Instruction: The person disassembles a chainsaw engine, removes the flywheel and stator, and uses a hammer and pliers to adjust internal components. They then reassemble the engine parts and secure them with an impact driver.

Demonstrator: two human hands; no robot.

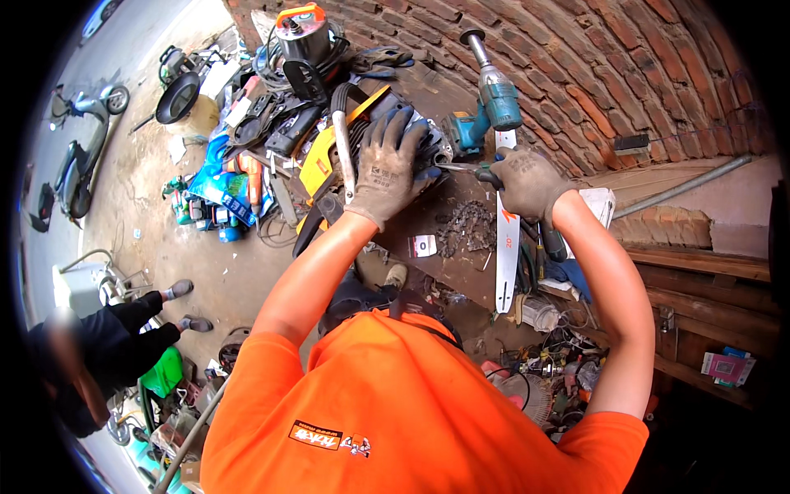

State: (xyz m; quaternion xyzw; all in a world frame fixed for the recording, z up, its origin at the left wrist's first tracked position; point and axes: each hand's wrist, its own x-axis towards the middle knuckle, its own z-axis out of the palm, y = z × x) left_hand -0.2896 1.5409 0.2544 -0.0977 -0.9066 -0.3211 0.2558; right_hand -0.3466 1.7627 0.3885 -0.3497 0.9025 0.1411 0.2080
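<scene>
A yellow and black chainsaw (322,163) lies on the brown workbench, its engine side toward my right. My left hand (387,165), in a grey-brown glove with dark fingertips, rests over the saw's body with its fingers spread. My gloved right hand (527,183) is closed around the dark handle of a screwdriver (457,167). The metal shaft points left, its end at the saw's engine; the exact contact is hidden. Under my right hand lies a white guide bar (505,263). Dark crumbly debris (467,230) is heaped between the saw and the bar.
A teal power drill (496,99) stands beyond my right hand, near the brick wall (576,66). Tools, a metal canister (304,39) and a black pan (178,97) crowd the left. A person (99,354) is at lower left. Clutter fills the lower right.
</scene>
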